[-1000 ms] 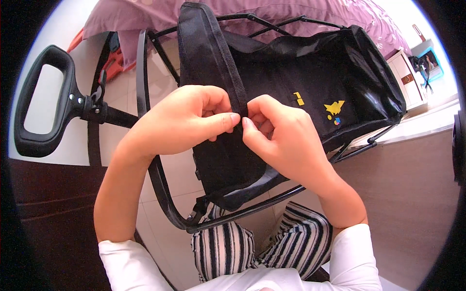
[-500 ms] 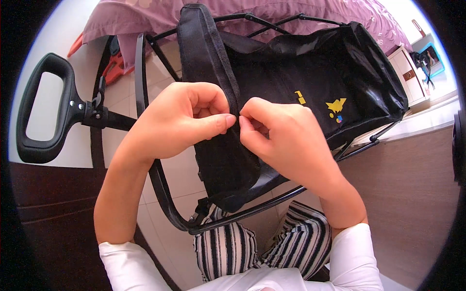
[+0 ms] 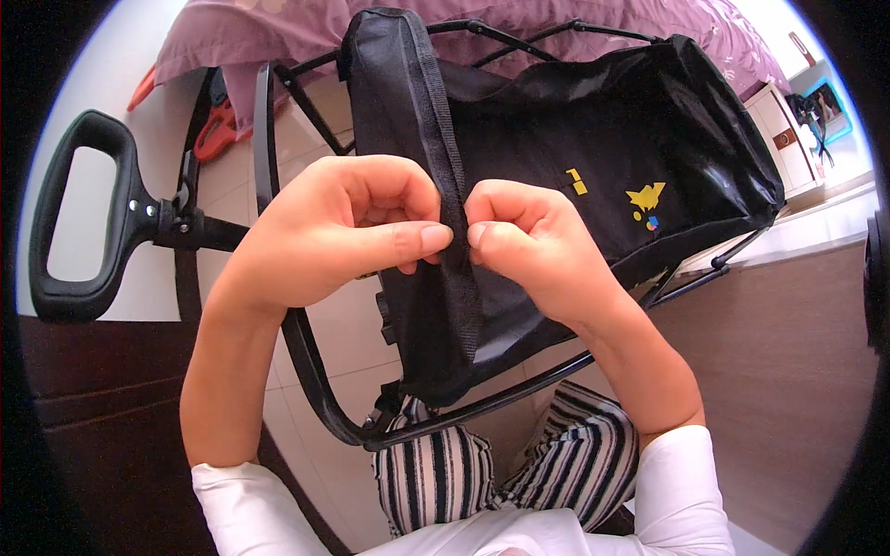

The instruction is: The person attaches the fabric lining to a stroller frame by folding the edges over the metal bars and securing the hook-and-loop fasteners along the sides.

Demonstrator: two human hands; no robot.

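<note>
Across the middle of my view lies the black fabric liner, inside a dark metal frame which stands on the pale tiled floor. Along its left end runs the edge band, and there I have both hands, well away from the far end. I hold the left hand narrow, pinching the band from the left side; the right hand is also narrow, thumb against bent forefinger, on the band from the right side. How much cloth is between the tips, I cannot tell, because some fingers are hidden. Yellow shapes lie on the liner, toward its right end. At the left, the frame's handle makes a long padded loop. Behind everything I see a bed with a purplish-pink cover, and beside it an orange-red object near the floor. Lower left is a dark brown surface; on the right, a greyish wooden panel. Beyond this panel, a small white cabinet stands near a blue-edged object.
</note>
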